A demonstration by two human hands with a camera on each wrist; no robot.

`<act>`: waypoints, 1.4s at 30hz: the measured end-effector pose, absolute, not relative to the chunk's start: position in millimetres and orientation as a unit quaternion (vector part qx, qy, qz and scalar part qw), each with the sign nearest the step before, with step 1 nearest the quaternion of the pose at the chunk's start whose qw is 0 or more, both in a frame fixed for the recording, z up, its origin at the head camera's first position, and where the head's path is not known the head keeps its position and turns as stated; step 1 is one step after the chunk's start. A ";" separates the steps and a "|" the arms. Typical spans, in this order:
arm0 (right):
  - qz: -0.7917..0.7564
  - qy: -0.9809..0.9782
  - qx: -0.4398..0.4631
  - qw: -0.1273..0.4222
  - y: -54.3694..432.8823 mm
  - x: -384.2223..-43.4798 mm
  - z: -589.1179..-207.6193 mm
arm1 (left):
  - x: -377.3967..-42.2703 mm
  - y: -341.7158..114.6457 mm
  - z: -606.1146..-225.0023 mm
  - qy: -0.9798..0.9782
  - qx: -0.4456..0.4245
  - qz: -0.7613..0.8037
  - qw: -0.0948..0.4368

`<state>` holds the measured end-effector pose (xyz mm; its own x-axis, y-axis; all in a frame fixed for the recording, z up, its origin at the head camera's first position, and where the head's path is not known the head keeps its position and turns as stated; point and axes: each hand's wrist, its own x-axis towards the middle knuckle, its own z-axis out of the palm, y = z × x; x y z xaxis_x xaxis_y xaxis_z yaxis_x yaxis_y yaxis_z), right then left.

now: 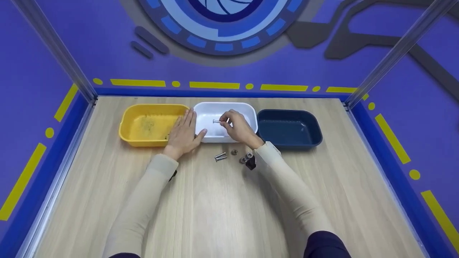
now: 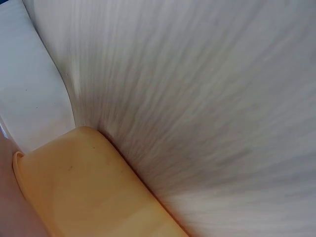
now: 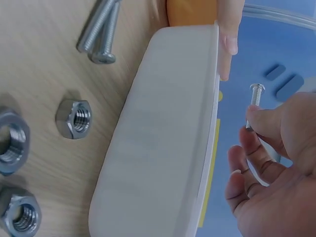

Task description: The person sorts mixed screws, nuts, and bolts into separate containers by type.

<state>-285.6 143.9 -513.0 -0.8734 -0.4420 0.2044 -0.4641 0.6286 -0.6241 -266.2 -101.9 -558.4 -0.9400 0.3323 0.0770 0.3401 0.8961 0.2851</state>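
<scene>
Between thumb and index finger, my right hand (image 1: 238,126) pinches a small silver screw (image 3: 256,101) by its threaded end, head outward, over the white tray (image 1: 206,133). My left hand (image 1: 183,135) lies with straight fingers across the adjoining rims of the yellow tray (image 1: 134,141) and the white one. On the wooden table, in front of the white tray, lie two more screws (image 3: 104,37) side by side. Several hex nuts rest near them, among them a nut (image 3: 74,119) close to the white tray's wall and a larger nut (image 3: 19,215).
A dark blue tray (image 1: 289,144) stands to the right of the white one, completing a row along the back of the table (image 1: 215,208). Purple panels with yellow dashes (image 1: 214,85) enclose the back and sides. A small black object (image 1: 251,163) shows by the right wrist.
</scene>
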 end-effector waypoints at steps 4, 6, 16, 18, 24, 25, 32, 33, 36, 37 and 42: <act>0.345 -0.907 0.243 0.013 142.6 -294.2 -511.4 | -266.2 -101.9 -558.5 -0.975 -0.170 -0.141 0.011; 0.343 -0.908 0.238 0.015 141.7 -298.6 -510.1 | -266.3 -102.3 -558.6 -0.975 -0.168 -0.142 0.011; 0.318 -0.925 0.209 0.011 137.5 -321.4 -508.6 | -267.2 -102.9 -558.5 -0.975 -0.170 -0.142 0.007; 0.316 -0.926 0.205 0.010 136.8 -326.0 -509.4 | -267.1 -102.9 -558.9 -0.975 -0.169 -0.142 0.009; 0.311 -0.933 0.182 0.011 137.4 -335.9 -508.9 | -268.2 -101.7 -560.7 -0.974 -0.173 -0.147 0.017; 0.312 -0.932 0.183 0.011 137.4 -336.8 -508.6 | -268.2 -101.7 -560.5 -0.974 -0.172 -0.148 0.017; 0.314 -0.931 0.184 0.014 139.9 -337.6 -508.6 | -268.1 -101.0 -558.6 -0.976 -0.168 -0.139 0.006; 0.311 -0.933 0.180 0.013 140.3 -337.6 -509.4 | -268.1 -101.0 -558.4 -0.976 -0.168 -0.139 0.005; 0.303 -0.937 0.171 0.008 141.3 -336.9 -510.8 | -268.2 -101.2 -558.2 -0.976 -0.168 -0.135 0.003; 0.303 -0.938 0.170 0.007 141.4 -336.7 -511.1 | -268.3 -101.3 -558.4 -0.977 -0.168 -0.135 0.003; 0.301 -0.938 0.171 0.008 141.8 -333.0 -511.6 | -268.0 -102.3 -560.5 -0.976 -0.169 -0.136 0.011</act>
